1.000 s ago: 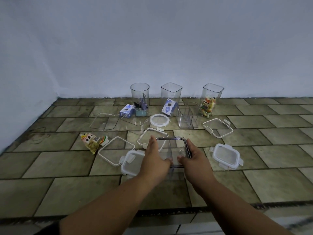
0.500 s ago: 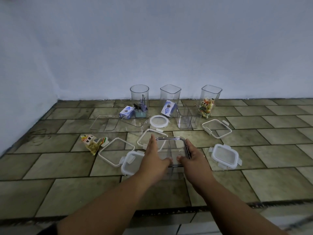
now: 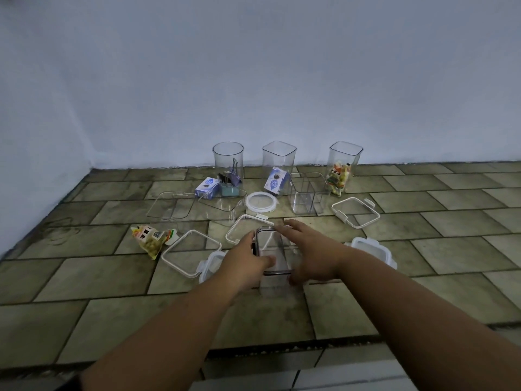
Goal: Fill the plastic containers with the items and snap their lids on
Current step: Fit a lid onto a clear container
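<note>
A clear rectangular container (image 3: 271, 258) with a dark rim stands on the tiled counter (image 3: 423, 249) near me. My left hand (image 3: 244, 261) grips its left side, thumb over the near rim. My right hand (image 3: 311, 249) lies over its right side with fingers stretched flat toward the back, hiding that rim. A white-rimmed square lid (image 3: 239, 225) lies just behind. A snack packet (image 3: 149, 239) lies at the left, two blue boxes (image 3: 207, 187) (image 3: 276, 180) and binder clips (image 3: 229, 182) further back.
Three tall clear containers (image 3: 228, 156) (image 3: 279, 159) (image 3: 345, 162) line the wall, the right one holding coloured sweets. Lower tubs (image 3: 172, 206) (image 3: 307, 193), loose lids (image 3: 191, 252) (image 3: 262, 204) (image 3: 355, 211) and a small lidded box (image 3: 372, 249) surround my hands. The counter edge (image 3: 282, 345) is close in front.
My right hand has let go of the container's near right corner and slid forward over it, fingers now extended. The left hand keeps its grip. The view shifted slightly.
</note>
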